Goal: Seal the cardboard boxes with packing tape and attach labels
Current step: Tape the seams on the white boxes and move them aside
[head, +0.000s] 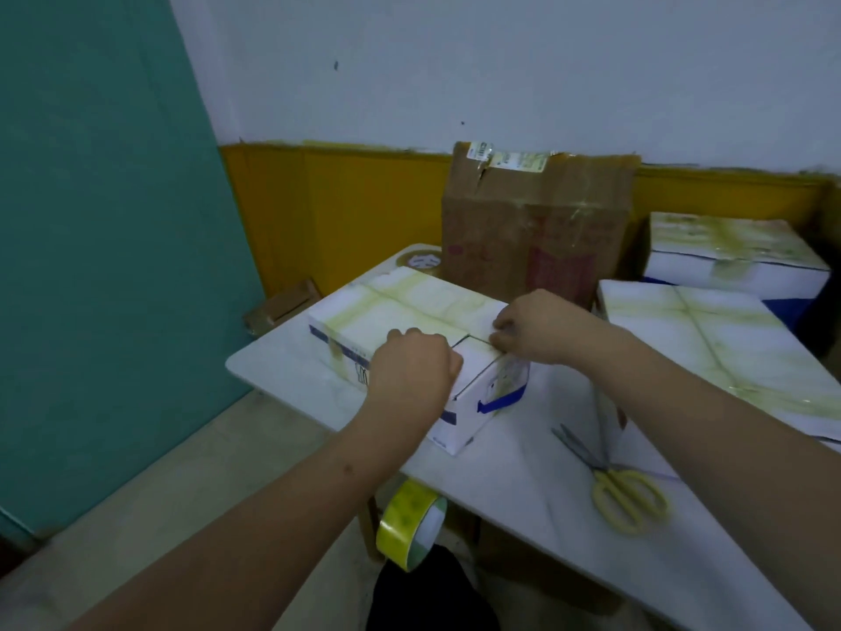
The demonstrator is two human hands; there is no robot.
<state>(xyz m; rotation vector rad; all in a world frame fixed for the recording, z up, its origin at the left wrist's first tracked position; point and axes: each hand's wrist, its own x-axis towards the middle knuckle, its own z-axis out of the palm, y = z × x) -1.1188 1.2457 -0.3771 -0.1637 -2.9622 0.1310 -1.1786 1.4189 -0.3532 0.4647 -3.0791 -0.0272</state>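
Box [409,307], white w/ blue print, sits near the far left corner of the desk [514,471], top crossed by yellowish tape strips; the near end of its top seam shows a gap btwn flaps. Left hand [412,373] rests on the box's near top edge, fingers curled down over that edge, gripping the box. Right hand [530,325] is at the seam on the box's right top edge, fingertips bunched together in a pinch right at the seam; can't tell what, if anything, is btwn them.

Tape roll [412,526], yellow-green, hangs just off the desk's near edge, below the left forearm. Scissors [614,485] w/ yellow handles lie closed on the desk toward its right side, well apart from the box. Second tape roll [421,261] lies flat at the far edge, just behind the box. Brown carton [537,225] stands upright at the far edge, top torn, label on it. Two more taped white boxes are on the right: one [728,343] at the desk's right edge, another [732,248] behind it.
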